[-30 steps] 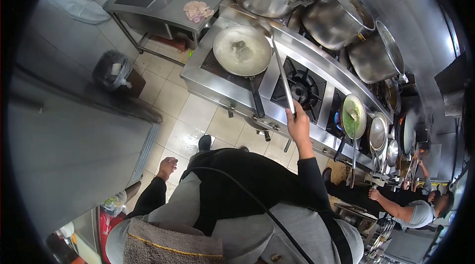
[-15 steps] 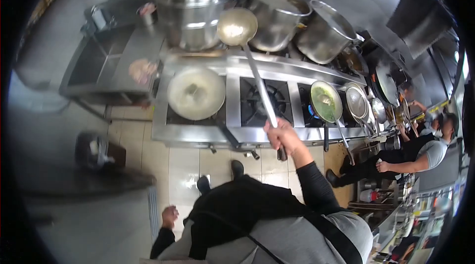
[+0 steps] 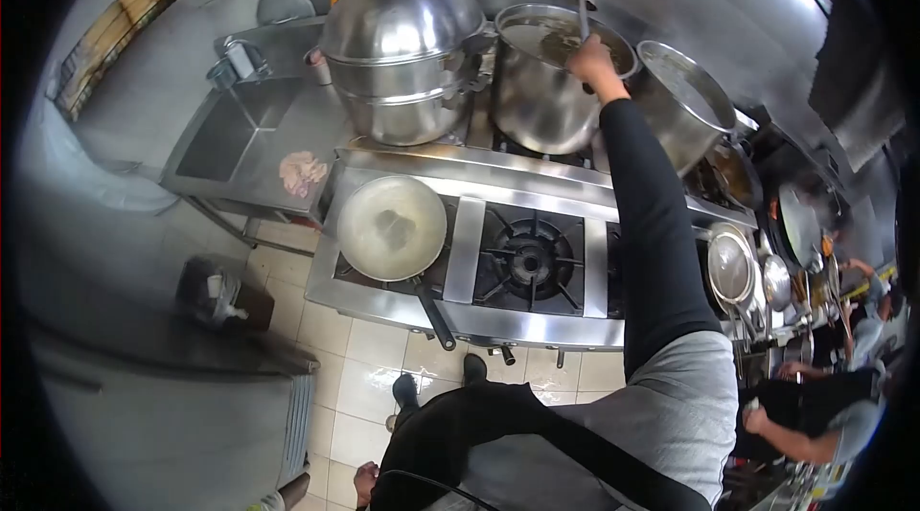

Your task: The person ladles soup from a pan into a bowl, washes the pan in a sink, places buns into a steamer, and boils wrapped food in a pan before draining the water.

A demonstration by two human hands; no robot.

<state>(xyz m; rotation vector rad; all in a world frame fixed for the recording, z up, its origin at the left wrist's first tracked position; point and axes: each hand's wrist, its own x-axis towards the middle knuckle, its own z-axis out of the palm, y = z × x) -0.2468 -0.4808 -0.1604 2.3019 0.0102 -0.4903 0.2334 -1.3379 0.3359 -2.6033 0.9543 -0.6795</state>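
My right hand (image 3: 592,66) is closed round the handle of a long metal ladle (image 3: 583,18), reaching over a tall steel stockpot (image 3: 546,99) with liquid in it. The ladle's bowl shows above the pot's far rim. My left hand (image 3: 366,482) hangs low beside my body, fingers curled, with nothing seen in it. On the left burner stands a pan (image 3: 383,248) with a black handle and a small pool of pale liquid. To its right is a bare gas burner (image 3: 530,262). My right arm hides the burner beyond that one.
A domed steamer pot (image 3: 398,51) stands left of the stockpot, another tall pot (image 3: 685,94) right of it. Raw pale meat (image 3: 301,172) lies beside the sink (image 3: 225,142). Strainers (image 3: 730,267) sit to the right. A co-worker (image 3: 815,425) stands at the lower right.
My right hand has carried the ladle forward from above the stove front to over the stockpot. The view has shifted, and my arm now covers the green-filled pan. My left hand sits lower in view.
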